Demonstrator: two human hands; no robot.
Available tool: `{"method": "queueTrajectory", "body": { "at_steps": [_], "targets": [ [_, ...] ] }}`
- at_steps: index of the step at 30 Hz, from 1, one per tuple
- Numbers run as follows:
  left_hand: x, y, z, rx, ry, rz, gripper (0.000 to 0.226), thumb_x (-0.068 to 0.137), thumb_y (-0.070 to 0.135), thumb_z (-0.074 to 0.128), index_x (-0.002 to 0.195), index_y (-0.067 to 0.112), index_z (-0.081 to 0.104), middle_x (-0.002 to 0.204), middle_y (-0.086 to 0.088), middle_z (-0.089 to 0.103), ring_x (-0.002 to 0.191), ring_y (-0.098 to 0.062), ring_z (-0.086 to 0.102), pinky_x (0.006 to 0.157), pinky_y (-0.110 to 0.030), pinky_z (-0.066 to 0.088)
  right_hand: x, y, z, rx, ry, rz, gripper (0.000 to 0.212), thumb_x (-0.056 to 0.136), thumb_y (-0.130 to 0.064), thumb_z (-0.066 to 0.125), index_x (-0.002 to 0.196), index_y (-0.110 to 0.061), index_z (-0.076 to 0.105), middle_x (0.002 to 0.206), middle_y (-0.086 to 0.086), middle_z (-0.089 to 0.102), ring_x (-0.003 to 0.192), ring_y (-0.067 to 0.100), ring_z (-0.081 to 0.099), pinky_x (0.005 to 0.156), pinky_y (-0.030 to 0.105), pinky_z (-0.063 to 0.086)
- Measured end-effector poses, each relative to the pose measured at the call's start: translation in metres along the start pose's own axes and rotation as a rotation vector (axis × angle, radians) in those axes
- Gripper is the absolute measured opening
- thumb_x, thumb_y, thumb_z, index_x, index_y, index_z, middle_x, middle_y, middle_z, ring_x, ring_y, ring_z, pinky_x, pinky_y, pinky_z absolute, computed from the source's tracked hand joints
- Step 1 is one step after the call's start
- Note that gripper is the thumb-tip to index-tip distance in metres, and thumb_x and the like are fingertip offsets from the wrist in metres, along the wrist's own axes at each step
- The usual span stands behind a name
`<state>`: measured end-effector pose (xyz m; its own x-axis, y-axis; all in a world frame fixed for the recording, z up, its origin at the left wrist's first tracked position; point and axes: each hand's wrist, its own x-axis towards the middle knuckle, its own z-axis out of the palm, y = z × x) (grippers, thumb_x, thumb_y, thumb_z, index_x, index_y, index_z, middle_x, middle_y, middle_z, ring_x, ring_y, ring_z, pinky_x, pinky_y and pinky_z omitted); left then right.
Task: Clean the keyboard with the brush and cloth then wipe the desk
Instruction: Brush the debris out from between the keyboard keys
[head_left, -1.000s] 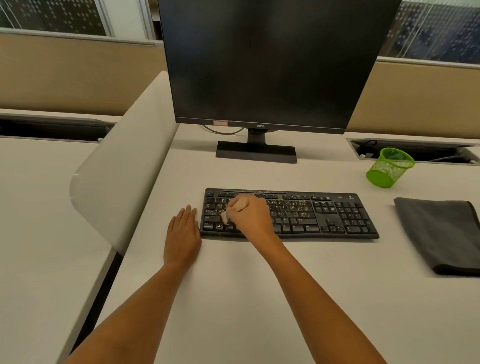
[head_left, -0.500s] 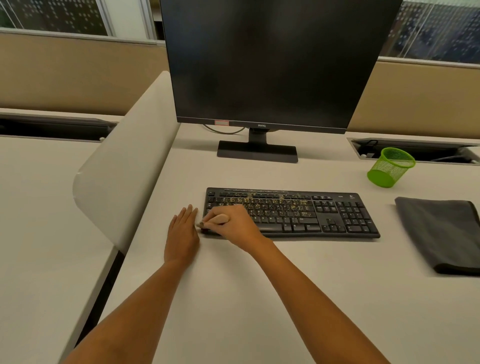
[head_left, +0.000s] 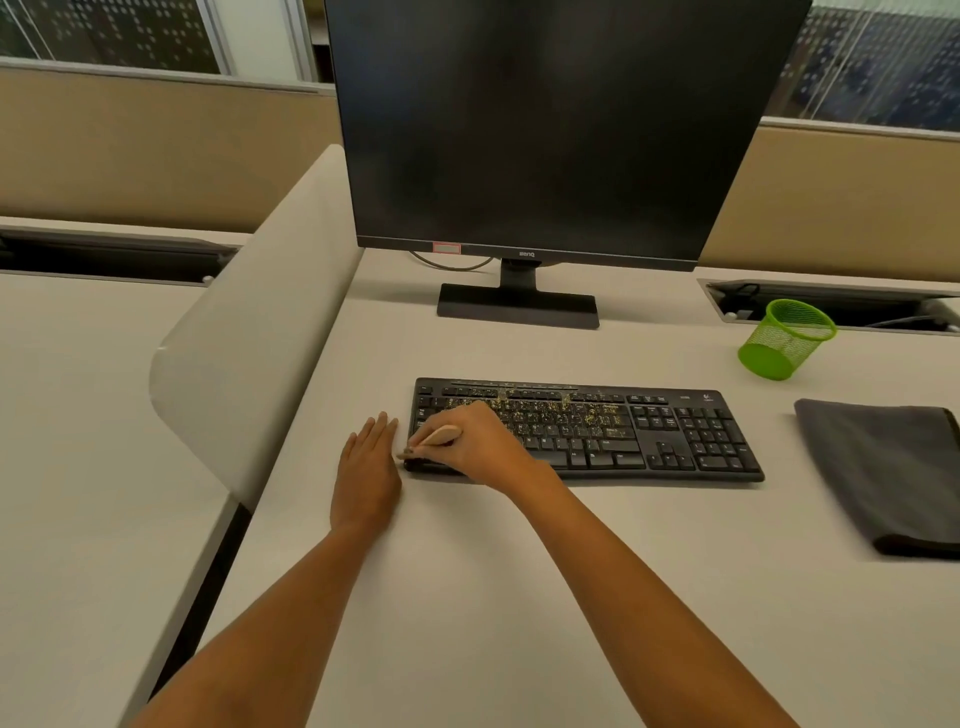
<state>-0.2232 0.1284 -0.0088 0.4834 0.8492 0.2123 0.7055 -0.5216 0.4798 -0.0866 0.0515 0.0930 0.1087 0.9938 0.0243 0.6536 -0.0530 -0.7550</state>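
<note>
Right hand (head_left: 480, 441) with fingers curled around a brush (head_left: 434, 439) at the left end of the keyboard (head_left: 587, 431); left hand (head_left: 366, 467) flat on the bench (head_left: 467, 597), fingers together; folded cloth (head_left: 883, 467) lies right.

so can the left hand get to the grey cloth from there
Probably not: the left hand lies flat at the left end of the keyboard, the cloth lies past its right end, and the right hand is between.
</note>
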Motion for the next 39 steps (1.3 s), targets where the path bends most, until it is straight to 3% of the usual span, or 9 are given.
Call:
{"method": "queueTrajectory", "body": {
  "at_steps": [3,7,13,19,24,29,33,36,39],
  "targets": [
    [-0.001,-0.001,0.001,0.001,0.003,-0.001,0.054,0.093,-0.003,0.032,0.145,0.011,0.031,0.153,-0.005,0.025,0.143,-0.017,0.016,0.116,-0.028,0.003,0.008,-0.007,-0.006,-0.020,-0.057,0.012,0.011,0.078,-0.015,0.074,0.087,-0.009,0.076,0.085,0.004,0.074,0.079,0.011,0.067,0.079,0.029,0.054],
    [-0.001,0.001,0.000,-0.021,-0.001,0.008,0.057,0.091,-0.007,0.033,0.145,0.012,0.030,0.153,-0.006,0.026,0.143,-0.017,0.016,0.116,-0.029,0.004,0.009,-0.011,-0.009,0.109,0.028,0.011,0.010,0.079,-0.015,0.073,0.088,-0.011,0.076,0.084,0.002,0.074,0.070,0.000,0.062,0.069,0.014,0.051],
    [0.000,0.002,-0.001,0.016,0.001,-0.007,0.056,0.091,-0.005,0.036,0.145,0.010,0.029,0.153,-0.006,0.024,0.143,-0.017,0.015,0.116,-0.029,0.003,0.008,-0.001,-0.003,0.042,-0.047,0.039,0.011,0.076,-0.011,0.073,0.086,-0.008,0.077,0.084,0.003,0.075,0.079,0.009,0.067,0.077,0.028,0.056],
    [-0.001,0.001,-0.001,-0.017,0.004,-0.006,0.054,0.092,-0.005,0.034,0.144,0.011,0.032,0.152,-0.005,0.027,0.143,-0.016,0.017,0.116,-0.028,0.004,0.006,-0.003,-0.007,0.099,0.029,0.002,0.011,0.079,-0.014,0.073,0.088,-0.008,0.077,0.085,0.003,0.074,0.073,0.002,0.063,0.070,0.015,0.050],
    [0.000,0.002,0.000,-0.001,0.009,-0.024,0.053,0.093,-0.003,0.031,0.144,0.010,0.032,0.153,-0.005,0.026,0.143,-0.016,0.017,0.116,-0.027,0.003,0.007,0.003,-0.014,0.040,-0.102,0.021,0.010,0.078,-0.014,0.074,0.087,-0.011,0.078,0.086,0.001,0.075,0.079,0.005,0.066,0.073,0.019,0.053],
    [-0.001,0.001,0.000,-0.011,0.010,-0.015,0.053,0.093,-0.003,0.034,0.144,0.010,0.033,0.152,-0.005,0.028,0.142,-0.016,0.018,0.116,-0.027,0.004,0.007,0.001,-0.018,0.039,-0.038,-0.060,0.014,0.082,-0.018,0.072,0.094,-0.012,0.076,0.089,0.002,0.075,0.079,0.003,0.064,0.072,0.012,0.050],
    [-0.001,-0.001,0.000,0.018,-0.002,-0.004,0.057,0.090,-0.005,0.038,0.144,0.009,0.031,0.153,-0.006,0.026,0.143,-0.018,0.017,0.115,-0.028,0.003,0.005,0.003,-0.012,-0.027,-0.158,-0.090,0.015,0.082,-0.013,0.072,0.096,-0.008,0.076,0.094,0.004,0.075,0.086,0.009,0.068,0.077,0.014,0.051],
    [-0.001,0.000,0.000,0.018,0.004,-0.010,0.053,0.092,-0.003,0.033,0.144,0.010,0.031,0.153,-0.005,0.025,0.143,-0.016,0.017,0.115,-0.026,0.002,0.008,0.000,-0.020,-0.085,-0.224,-0.052,0.015,0.079,-0.014,0.073,0.093,-0.011,0.077,0.092,0.002,0.075,0.081,0.005,0.065,0.077,0.019,0.052],
    [0.000,-0.001,0.001,0.019,0.008,-0.008,0.053,0.092,-0.002,0.032,0.144,0.011,0.032,0.153,-0.004,0.027,0.142,-0.015,0.018,0.115,-0.026,0.003,0.009,-0.002,-0.027,-0.039,-0.172,-0.080,0.015,0.082,-0.017,0.072,0.095,-0.013,0.076,0.092,0.000,0.074,0.075,0.001,0.064,0.076,0.019,0.054]
  ]
}}
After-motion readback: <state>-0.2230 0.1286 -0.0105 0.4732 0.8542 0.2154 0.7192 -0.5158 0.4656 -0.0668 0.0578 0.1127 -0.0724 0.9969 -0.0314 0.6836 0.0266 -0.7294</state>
